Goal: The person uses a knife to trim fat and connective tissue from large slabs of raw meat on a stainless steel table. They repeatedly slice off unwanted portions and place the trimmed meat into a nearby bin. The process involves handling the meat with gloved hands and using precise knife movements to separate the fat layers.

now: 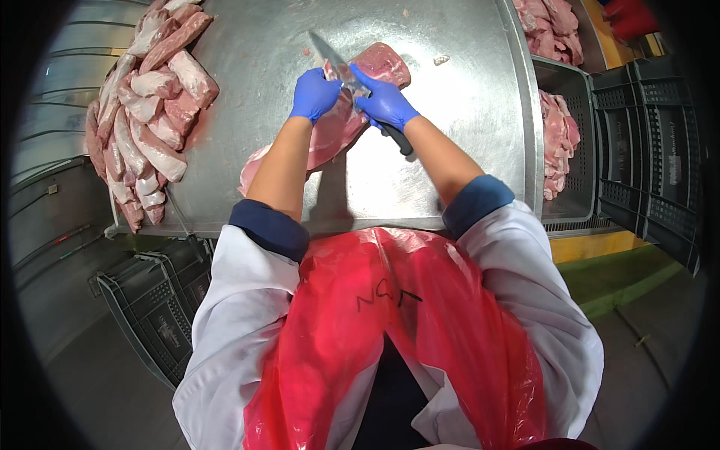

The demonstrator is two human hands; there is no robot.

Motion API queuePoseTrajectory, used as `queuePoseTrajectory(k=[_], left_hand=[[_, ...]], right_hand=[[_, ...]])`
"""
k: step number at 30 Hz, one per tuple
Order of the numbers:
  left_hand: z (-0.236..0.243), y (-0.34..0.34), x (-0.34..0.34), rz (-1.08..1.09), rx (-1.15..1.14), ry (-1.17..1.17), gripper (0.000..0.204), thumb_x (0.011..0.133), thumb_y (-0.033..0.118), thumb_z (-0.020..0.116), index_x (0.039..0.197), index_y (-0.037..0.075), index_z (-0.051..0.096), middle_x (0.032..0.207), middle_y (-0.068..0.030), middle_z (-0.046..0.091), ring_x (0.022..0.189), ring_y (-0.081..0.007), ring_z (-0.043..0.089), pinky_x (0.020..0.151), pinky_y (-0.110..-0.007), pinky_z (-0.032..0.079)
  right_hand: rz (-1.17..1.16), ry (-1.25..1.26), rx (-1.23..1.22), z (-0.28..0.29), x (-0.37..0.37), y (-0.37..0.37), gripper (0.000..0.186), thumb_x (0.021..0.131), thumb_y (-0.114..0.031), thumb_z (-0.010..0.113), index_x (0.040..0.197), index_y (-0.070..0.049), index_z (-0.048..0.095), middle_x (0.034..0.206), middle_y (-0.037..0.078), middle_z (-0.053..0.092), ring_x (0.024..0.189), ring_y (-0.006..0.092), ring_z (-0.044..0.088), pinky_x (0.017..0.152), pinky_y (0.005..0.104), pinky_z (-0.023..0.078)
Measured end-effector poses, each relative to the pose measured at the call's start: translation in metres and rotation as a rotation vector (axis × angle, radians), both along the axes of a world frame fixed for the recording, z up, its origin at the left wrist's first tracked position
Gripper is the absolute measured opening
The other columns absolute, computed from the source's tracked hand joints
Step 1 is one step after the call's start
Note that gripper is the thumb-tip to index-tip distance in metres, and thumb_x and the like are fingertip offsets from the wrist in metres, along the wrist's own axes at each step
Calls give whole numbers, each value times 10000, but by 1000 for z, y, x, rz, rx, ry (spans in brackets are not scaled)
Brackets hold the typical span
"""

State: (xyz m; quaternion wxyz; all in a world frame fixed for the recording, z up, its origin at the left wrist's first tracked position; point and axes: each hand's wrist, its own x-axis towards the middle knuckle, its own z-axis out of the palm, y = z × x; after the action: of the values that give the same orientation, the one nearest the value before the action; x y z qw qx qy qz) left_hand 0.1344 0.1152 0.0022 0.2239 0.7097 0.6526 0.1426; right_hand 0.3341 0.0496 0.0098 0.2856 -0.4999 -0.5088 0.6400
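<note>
A long cut of raw pork (343, 129) lies slantwise on the steel table, its far end (382, 64) beyond my hands. My right hand (385, 103), in a blue glove, grips a knife (397, 138) by its black handle. The blade (326, 51) points away and to the left, crossing over the meat. On the left side of the cut, my left hand (315, 95), also gloved in blue, has its fingers closed at the meat's upper edge, close to the blade. The blade and fingers partly cover the spot where they meet the meat.
Many long pork pieces (146, 105) are heaped along the table's (457, 150) left side. To the right, dark crates hold pink meat pieces (556, 142); an upright black crate (649, 142) stands beyond. Another black crate (161, 307) is below left. A small scrap (441, 59) lies on the table.
</note>
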Motion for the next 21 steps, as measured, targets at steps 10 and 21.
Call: queuePoseTrajectory(k=[10, 21], left_hand=[[37, 5, 14, -128, -47, -27, 318, 834, 258, 635, 857, -55, 689, 770, -259, 680, 740, -368, 695, 703, -433, 537], [50, 22, -8, -181, -232, -267, 272, 811, 216, 660, 836, -54, 678, 714, -93, 639, 682, -163, 593, 661, -339, 487]], right_hand=[[264, -189, -4, 9, 9, -5, 653, 976, -241, 496, 1584, -351, 283, 679, 62, 588, 554, 143, 577, 553, 316, 533], [235, -81, -87, 5, -8, -17, 731, 971, -180, 509, 1593, -410, 203, 697, 53, 576, 524, 128, 567, 490, 312, 521]])
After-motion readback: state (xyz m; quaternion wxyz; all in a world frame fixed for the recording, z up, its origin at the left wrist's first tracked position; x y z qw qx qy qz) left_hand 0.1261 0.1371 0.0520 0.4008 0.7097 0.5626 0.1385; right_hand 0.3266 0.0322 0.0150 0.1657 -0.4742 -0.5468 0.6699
